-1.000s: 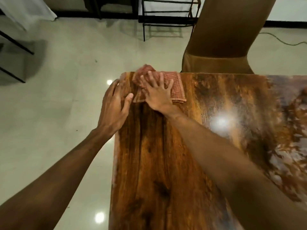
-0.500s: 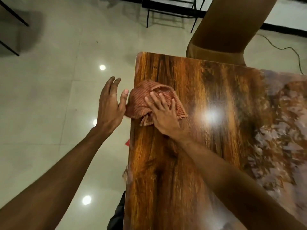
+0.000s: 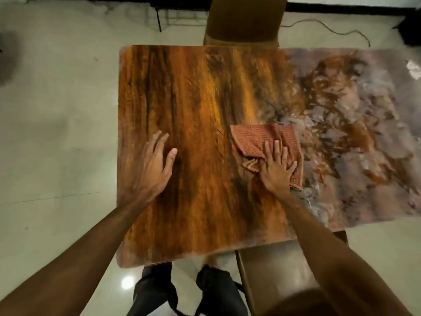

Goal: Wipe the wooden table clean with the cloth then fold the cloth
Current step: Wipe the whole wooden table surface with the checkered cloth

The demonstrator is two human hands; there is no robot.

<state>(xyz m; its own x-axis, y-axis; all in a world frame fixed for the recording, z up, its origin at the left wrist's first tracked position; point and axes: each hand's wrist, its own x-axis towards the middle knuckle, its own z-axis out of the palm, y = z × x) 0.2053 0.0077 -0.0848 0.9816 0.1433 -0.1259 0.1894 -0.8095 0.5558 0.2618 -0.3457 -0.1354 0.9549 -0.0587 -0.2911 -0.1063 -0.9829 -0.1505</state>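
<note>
The right hand (image 3: 276, 169) presses flat, fingers spread, on the bunched cloth (image 3: 262, 142) mid-table, pinning it for wiping. The left hand (image 3: 150, 169) rests open and empty, likely bracing on the wooden table (image 3: 193, 99).

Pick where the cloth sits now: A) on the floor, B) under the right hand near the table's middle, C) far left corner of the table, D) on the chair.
B: the right hand lies flat on the bunched cloth near the middle of the wooden table; the left hand rests on bare wood, apart from it.
</note>
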